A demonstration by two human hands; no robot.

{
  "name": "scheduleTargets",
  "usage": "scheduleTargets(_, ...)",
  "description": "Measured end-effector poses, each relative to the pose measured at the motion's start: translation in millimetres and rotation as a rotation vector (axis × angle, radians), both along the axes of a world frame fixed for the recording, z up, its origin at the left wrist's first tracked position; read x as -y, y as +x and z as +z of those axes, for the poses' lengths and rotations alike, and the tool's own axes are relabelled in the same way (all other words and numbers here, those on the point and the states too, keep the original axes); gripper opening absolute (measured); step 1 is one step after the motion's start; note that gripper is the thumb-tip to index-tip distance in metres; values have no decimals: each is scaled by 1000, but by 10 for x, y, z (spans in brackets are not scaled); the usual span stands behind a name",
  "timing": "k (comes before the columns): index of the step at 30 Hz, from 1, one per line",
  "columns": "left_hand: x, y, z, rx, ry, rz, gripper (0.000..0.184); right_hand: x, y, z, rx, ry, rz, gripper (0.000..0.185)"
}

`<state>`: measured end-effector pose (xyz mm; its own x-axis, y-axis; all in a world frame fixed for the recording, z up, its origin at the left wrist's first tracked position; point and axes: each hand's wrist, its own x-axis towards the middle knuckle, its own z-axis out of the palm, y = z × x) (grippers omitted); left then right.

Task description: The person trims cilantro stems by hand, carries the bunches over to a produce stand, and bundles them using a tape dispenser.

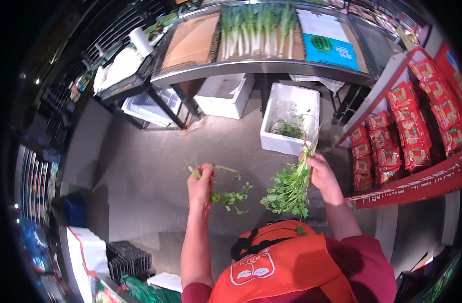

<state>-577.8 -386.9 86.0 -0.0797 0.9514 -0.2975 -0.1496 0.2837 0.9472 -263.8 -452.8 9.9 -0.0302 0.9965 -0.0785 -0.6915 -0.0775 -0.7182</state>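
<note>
My left hand (pixel 200 187) is closed round a few thin green stems, with a leafy sprig (pixel 232 198) hanging out to its right. A fuller bunch of leafy herbs (pixel 288 191), perhaps cilantro or celery, is gripped by the stems in my right hand (pixel 320 171), leaves pointing down. Just beyond that hand, a white foam box (pixel 285 145) stands on the floor with loose greens (pixel 287 130) inside. The two hands are apart, both in front of my orange apron (pixel 281 257).
Leeks (pixel 259 30) lie on a display stand (pixel 216 72) ahead, flanked by cardboard (pixel 190 43). Another foam box (pixel 223 103) sits beneath. At right stands a red rack of snack packets (pixel 410 131). A black crate (pixel 129 257) is at lower left.
</note>
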Motion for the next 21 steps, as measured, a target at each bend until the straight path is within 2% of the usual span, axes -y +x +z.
scheduleTargets(3, -511, 600, -35, -63, 20, -164, 11, 20, 282, 86, -3, 0, -164, 17)
scheduleTargets(6, -1026, 1268, -174, -140, 74, -282, 16, -79, 576, 52, 41, 4, -227, 16)
scheduleTargets(11, -2009, 2304, -818, -166, 242, -457, 23, -519, 935, 112, 201, -63, -265, 17)
scheduleTargets(13, -2344, 2669, -862, -250, 231, -496, 27, -788, 1065, 217, 225, -99, -267, 21)
scheduleTargets(14, -2486, 2837, -876, -305, 160, -547, 22, -947, 1184, 179, 248, -99, -255, 22)
scheduleTargets(16, -2818, 3126, -1138, -204, 188, -626, 15, -1291, 1321, 328, 354, -100, -246, 23)
scheduleTargets(17, -2887, 3265, -1264, -127, 283, -604, 10, -1438, 1390, 402, 406, -104, -232, 24)
scheduleTargets(18, -2934, 3336, -1177, -60, 259, -668, 10, -1599, 1462, 451, 462, -98, -204, 24)
scheduleTargets(21, -3039, 3401, -443, 66, 204, -890, 10, -2073, 1648, 570, 588, -86, -142, 26)
